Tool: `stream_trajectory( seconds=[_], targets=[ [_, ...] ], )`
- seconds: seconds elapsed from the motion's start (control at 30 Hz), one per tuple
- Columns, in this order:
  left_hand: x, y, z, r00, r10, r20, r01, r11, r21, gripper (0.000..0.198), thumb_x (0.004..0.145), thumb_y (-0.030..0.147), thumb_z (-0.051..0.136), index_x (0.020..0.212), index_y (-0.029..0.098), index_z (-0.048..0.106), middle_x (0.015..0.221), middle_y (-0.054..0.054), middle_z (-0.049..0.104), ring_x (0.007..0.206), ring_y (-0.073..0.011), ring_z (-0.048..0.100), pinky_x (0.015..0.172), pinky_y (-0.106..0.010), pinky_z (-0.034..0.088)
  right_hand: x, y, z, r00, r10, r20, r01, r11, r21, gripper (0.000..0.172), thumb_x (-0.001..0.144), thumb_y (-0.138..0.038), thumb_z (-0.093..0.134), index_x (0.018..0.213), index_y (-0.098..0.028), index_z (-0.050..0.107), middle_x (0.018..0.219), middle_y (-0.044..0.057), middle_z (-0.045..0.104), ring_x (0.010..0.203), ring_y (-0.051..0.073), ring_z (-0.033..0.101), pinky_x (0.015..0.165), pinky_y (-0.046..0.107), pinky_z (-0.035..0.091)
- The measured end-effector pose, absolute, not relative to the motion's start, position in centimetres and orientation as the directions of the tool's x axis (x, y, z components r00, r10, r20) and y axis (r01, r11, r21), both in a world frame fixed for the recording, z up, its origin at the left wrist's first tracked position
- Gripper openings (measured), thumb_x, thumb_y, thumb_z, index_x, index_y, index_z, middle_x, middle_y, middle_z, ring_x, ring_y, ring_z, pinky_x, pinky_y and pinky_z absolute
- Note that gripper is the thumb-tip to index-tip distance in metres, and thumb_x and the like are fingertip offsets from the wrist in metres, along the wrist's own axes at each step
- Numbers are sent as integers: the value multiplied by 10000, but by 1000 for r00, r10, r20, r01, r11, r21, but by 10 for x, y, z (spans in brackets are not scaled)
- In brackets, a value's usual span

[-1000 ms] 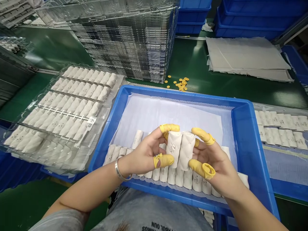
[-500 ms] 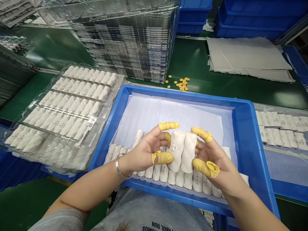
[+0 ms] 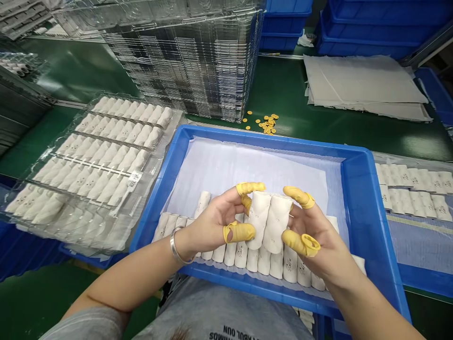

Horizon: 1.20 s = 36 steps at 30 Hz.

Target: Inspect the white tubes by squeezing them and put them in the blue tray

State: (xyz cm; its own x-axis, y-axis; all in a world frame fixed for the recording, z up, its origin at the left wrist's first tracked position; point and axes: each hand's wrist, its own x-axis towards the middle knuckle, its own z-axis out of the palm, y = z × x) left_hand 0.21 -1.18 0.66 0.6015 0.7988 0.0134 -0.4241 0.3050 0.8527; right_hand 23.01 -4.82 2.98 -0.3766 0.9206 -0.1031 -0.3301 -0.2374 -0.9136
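Note:
Two white cylindrical pieces with a dimpled surface stand side by side between my hands, over the blue tray (image 3: 384, 226). My left hand (image 3: 221, 222) grips the left white cylinder (image 3: 259, 219) between thumb and fingers. On the other side, my right hand (image 3: 318, 233) has its thumb and fingers around the right white cylinder (image 3: 277, 224). Yellow finger cots cover several fingertips of both hands. Below lies a row of similar white cylinders (image 3: 290, 268), some with black script, partly hidden by my hands. A white paper sheet (image 3: 247, 160) lines the tray.
At left, a clear plastic blister tray (image 3: 132, 182) holds rows of white pieces. Behind rises a tall stack of clear trays (image 3: 198, 71). Small yellow discs (image 3: 269, 123) lie on the green bench. White sheets (image 3: 364, 85) are at back right; more white cylinders (image 3: 417, 205) sit at far right.
The two cylinders have turned in my fingers, so the black script on the left one no longer faces me. Both hands stay in nearly the same place.

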Motion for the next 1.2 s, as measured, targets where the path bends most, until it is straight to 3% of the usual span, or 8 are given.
stream_trajectory(
  seconds=[0.2, 0.37, 0.53, 0.73, 0.8, 0.9, 1.07, 1.2],
  targets=[
    [0, -11, 5, 613, 790, -17, -402, 330, 854, 687, 881, 306, 840, 1509, 309, 560, 1179, -102, 705, 974, -199, 667, 740, -265, 586, 232, -49, 29, -403, 909, -108, -358, -265, -896, 486, 1044, -313, 744, 1459, -511, 587, 1324, 49, 705, 964, 220, 749, 677, 322, 657],
    [-1, -10, 9, 600, 799, -46, -408, 355, 841, 661, 896, 312, 823, 1501, 311, 556, 1092, -77, 694, 928, -190, 667, 783, -300, 580, 233, -46, 31, -394, 913, -104, -346, -252, -904, 454, 1052, -323, 730, 1449, -502, 600, 1292, 44, 724, 996, 233, 750, 758, 369, 670],
    [-1, -9, 12, 598, 801, -29, -422, 345, 839, 536, 942, 292, 770, 1453, 311, 609, 1093, -74, 702, 953, -186, 661, 809, -295, 564, 235, -46, 31, -350, 931, -100, -301, -213, -929, 453, 1040, -327, 739, 1438, -509, 621, 1370, 60, 681, 1226, 289, 675, 729, 340, 657],
    [2, -10, 5, 574, 819, -6, -408, 292, 865, 614, 884, 279, 825, 1452, 326, 598, 1104, -63, 652, 997, -201, 628, 774, -279, 569, 236, -48, 27, -327, 942, -73, -249, -161, -955, 464, 1027, -353, 759, 1449, -498, 633, 1411, 45, 635, 1362, 308, 581, 1040, 485, 593],
    [2, -10, 4, 593, 805, -23, -402, 320, 858, 622, 890, 289, 820, 1462, 321, 578, 1123, -75, 660, 1028, -215, 634, 767, -280, 569, 236, -48, 27, -336, 939, -71, -259, -165, -952, 467, 1031, -351, 756, 1455, -499, 626, 1378, 44, 653, 1345, 305, 595, 1058, 497, 582],
    [2, -11, 4, 607, 795, -26, -405, 337, 850, 621, 898, 288, 813, 1467, 319, 569, 1111, -72, 682, 1016, -212, 647, 793, -295, 569, 235, -47, 27, -365, 928, -74, -290, -189, -938, 475, 1043, -340, 743, 1470, -501, 608, 1353, 45, 673, 1294, 290, 632, 996, 460, 611],
    [0, -11, 5, 611, 791, -14, -419, 339, 842, 619, 919, 259, 795, 1484, 337, 557, 1055, -47, 670, 940, -180, 660, 807, -297, 584, 236, -47, 29, -381, 920, -95, -334, -233, -913, 470, 1048, -340, 741, 1462, -514, 603, 1320, 47, 695, 1101, 239, 708, 709, 309, 633],
    [-1, -11, 5, 621, 784, 8, -435, 337, 835, 611, 939, 261, 777, 1496, 350, 544, 1061, -54, 674, 926, -175, 676, 789, -282, 598, 235, -47, 30, -373, 922, -107, -344, -244, -906, 465, 1053, -324, 734, 1453, -518, 598, 1231, 40, 728, 940, 198, 727, 664, 285, 630]
  ],
)
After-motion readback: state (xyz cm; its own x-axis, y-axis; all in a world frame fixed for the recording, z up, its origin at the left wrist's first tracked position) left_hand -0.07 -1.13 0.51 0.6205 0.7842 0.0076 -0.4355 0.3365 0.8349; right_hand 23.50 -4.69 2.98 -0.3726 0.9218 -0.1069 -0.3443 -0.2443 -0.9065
